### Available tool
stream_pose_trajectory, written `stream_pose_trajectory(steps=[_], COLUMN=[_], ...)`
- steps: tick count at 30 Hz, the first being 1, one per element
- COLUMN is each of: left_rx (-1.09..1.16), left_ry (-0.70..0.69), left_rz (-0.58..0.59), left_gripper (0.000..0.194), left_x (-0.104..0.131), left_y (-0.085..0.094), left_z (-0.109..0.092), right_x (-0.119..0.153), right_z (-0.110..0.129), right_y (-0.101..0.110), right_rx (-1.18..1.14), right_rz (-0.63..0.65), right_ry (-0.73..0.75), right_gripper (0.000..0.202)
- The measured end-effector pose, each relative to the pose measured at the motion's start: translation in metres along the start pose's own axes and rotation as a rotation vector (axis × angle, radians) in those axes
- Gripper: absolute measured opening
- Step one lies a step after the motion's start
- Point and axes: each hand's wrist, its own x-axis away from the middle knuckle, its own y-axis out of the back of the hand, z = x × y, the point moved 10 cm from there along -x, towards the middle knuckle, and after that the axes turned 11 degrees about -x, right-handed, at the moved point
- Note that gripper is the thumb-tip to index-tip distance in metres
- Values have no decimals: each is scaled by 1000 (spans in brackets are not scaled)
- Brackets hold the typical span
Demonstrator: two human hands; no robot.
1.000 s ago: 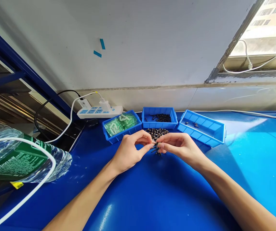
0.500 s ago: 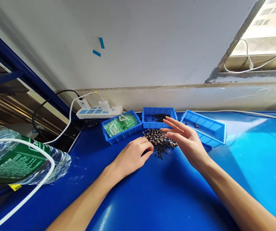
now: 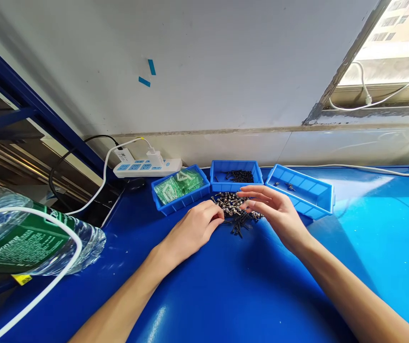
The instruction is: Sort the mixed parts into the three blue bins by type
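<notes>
A heap of mixed screws (image 3: 238, 219), some black and some silver-headed, lies on the blue table. At the heap's left edge is my left hand (image 3: 197, 226), its fingers curled and closed; a dark screw shows at the thumb and fingertip. My right hand (image 3: 279, 214) hovers over the heap's right side with its fingers stretched and apart, holding nothing. Behind the heap, the middle blue bin (image 3: 218, 186) contains black screws (image 3: 240, 176). The right blue bin (image 3: 313, 207) has a few small screws (image 3: 289, 186) in it.
A left blue bin (image 3: 181, 206) carries green packets (image 3: 181, 186). Behind it, a white power strip (image 3: 172, 166) with plugs lies by the wall. On the left are a large water bottle (image 3: 29, 238) and a white cable (image 3: 77, 247) in the foreground.
My right hand has drawn back slightly and lowered from the middle bin to the screw heap, uncovering black screws in that bin. My left hand has shifted slightly left.
</notes>
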Motion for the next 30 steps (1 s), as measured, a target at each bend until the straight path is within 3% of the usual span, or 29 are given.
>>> stream_pose_trajectory(steps=[7, 11, 19, 23, 25, 27, 30], left_rx=[229, 300, 264, 77, -34, -103, -119], left_ry=[53, 82, 46, -22, -66, -95, -98], left_rz=[-187, -222, -239, -138, -95, -66, -51], left_gripper=[10, 9, 6, 9, 13, 14, 13], left_x=[-1, 0, 3, 1, 2, 2, 3], left_y=[19, 21, 23, 13, 5, -2, -9], left_z=[3, 2, -3, -2, -2, -4, -6], right_x=[6, 8, 7, 0, -3, -3, -1], right_z=[5, -5, -13, -6, -3, -4, -7], right_y=[-21, -28, -25, -9, 1, 4, 3], right_rx=[248, 169, -25, -104, -167, -178, -155], right_rz=[174, 230, 180, 28, -65, -92, -75], right_ry=[-9, -101, -220, -134, -58, -16, -26], right_gripper=[25, 31, 35, 33, 47, 61, 65])
